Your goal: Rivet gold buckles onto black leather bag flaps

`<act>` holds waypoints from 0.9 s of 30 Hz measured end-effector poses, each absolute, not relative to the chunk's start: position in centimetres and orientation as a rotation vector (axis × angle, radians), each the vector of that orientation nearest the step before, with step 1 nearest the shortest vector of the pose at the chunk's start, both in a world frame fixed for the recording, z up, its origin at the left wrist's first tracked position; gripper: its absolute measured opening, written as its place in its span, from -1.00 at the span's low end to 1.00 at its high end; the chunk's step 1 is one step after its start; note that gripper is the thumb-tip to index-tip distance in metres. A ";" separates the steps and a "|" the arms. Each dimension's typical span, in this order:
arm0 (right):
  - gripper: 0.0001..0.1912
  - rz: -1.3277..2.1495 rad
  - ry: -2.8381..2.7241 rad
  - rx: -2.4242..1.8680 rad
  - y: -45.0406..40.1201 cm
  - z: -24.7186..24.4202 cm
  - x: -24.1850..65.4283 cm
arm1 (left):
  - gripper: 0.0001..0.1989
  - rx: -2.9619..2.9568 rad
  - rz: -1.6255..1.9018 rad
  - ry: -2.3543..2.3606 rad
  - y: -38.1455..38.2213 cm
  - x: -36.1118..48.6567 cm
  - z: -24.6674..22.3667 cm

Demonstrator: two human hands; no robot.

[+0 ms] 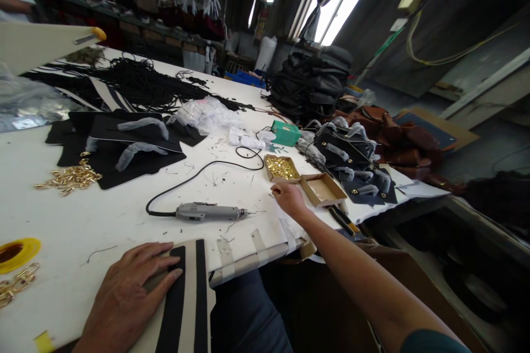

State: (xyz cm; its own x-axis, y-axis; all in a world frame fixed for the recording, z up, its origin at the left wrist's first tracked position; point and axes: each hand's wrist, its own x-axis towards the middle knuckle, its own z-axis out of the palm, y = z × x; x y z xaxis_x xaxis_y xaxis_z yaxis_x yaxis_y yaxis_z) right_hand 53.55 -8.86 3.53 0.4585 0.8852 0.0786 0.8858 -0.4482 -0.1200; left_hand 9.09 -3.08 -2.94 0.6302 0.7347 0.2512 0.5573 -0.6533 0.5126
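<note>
My left hand [132,287] lies flat on a beige panel with black stripes [188,298] at the table's front edge, its fingers stretched out. My right hand [289,198] reaches forward with its fingers pinched together, just in front of a small cardboard box of gold metal pieces [281,168]. Whatever those fingers hold, if anything, is too small to make out. Right of that box stands a shallow cardboard box [323,188]. Between my hands a grey electric screwdriver [209,211] rests on the table, its bit pointing right.
Gold clasps [70,177] lie in a heap at left, near black bag panels with wrapped handles [128,149]. A yellow tape roll [19,253] is at the left edge. Pliers [343,219] lie by the right edge. A green box [285,133] and black bags [310,85] are farther back.
</note>
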 end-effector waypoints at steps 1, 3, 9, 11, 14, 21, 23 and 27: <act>-0.76 -0.011 -1.574 -2.573 -8.8 3.5 53.5 | -0.73 2.461 0.632 1.029 -3.1 9.1 -2.9; -0.77 -0.021 -1.594 -2.597 -8.7 3.4 53.3 | -0.72 2.460 0.628 1.029 -3.1 9.2 -2.8; -0.78 -0.063 -1.640 -2.660 -8.6 3.0 52.9 | -0.74 2.474 0.653 1.028 -3.2 9.1 -2.8; -0.78 -0.083 -1.645 -2.678 -8.7 2.9 52.7 | -0.75 2.464 0.666 1.022 -3.2 9.1 -2.8; -0.76 -0.116 -1.656 -2.692 -8.9 2.8 52.4 | -0.76 2.459 0.661 1.031 -3.2 9.1 -2.7; -0.74 -0.190 -1.716 -2.673 -9.2 2.5 51.9 | -0.75 2.467 0.654 1.032 -3.2 9.2 -2.7; -0.74 -0.198 -1.738 -2.663 -9.0 2.4 52.0 | -0.76 2.469 0.659 1.038 -3.2 9.2 -2.6; -0.74 -0.204 -1.786 -2.659 -8.9 2.3 52.2 | -0.76 2.459 0.688 1.021 -3.3 9.3 -2.5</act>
